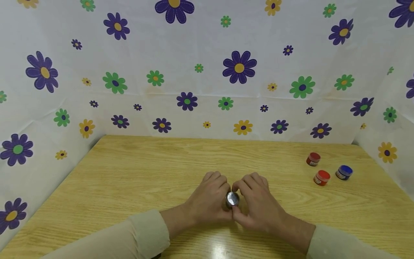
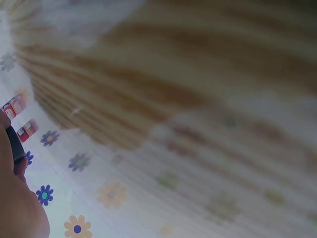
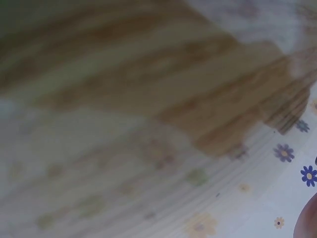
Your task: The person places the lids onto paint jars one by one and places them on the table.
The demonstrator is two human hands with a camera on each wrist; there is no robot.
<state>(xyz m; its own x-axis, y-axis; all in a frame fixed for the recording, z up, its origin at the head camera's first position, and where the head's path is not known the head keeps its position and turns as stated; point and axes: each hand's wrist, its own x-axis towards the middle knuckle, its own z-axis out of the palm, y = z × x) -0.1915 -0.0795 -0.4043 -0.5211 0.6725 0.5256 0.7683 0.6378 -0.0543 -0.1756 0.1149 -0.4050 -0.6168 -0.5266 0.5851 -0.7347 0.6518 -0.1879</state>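
In the head view a small dark round jar (image 1: 232, 199) with a shiny, light-reflecting top stands between my two hands, low over the table's near middle. My left hand (image 1: 208, 199) grips it from the left, fingers curled around its side. From the right, the thumb and index finger of my right hand (image 1: 258, 203) pinch it at the near and far sides of the top. The left wrist view catches part of my left hand (image 2: 20, 203) with the jar's dark side (image 2: 16, 145); the right wrist view has just a sliver of my right hand (image 3: 308, 218).
Three small paint jars sit to the right on the wooden table (image 1: 145, 162): a dark red jar (image 1: 313, 159), a bright red jar (image 1: 321, 177) and a blue jar (image 1: 344, 172). Flower-patterned white cloth (image 1: 200, 43) walls off the back and both sides.
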